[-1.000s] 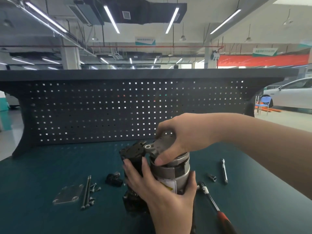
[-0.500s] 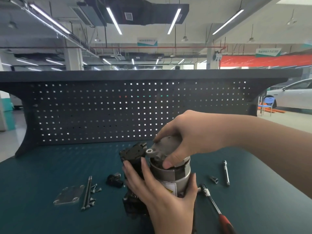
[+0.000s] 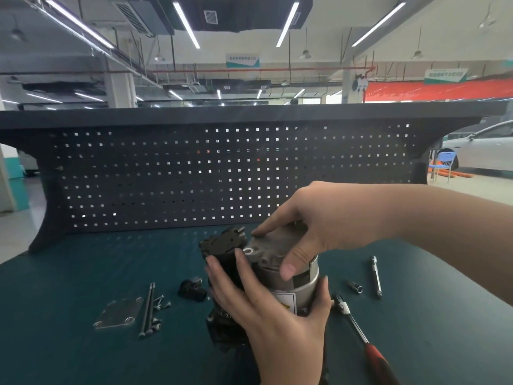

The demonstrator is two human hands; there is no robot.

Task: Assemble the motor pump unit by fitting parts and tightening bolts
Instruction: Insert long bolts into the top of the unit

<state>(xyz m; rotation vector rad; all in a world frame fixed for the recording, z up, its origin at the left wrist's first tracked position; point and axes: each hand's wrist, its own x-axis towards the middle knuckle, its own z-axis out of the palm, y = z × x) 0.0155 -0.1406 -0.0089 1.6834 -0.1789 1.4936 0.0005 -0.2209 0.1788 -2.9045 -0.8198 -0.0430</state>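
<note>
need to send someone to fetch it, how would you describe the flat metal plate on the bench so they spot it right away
Start at the motor pump unit standing mid-bench on the green benchtop and look to its left, toward the near edge. The metal plate lies flat there, just left of the long bolts. It is the only flat grey piece, roughly rectangular with holes at its corners.
</note>
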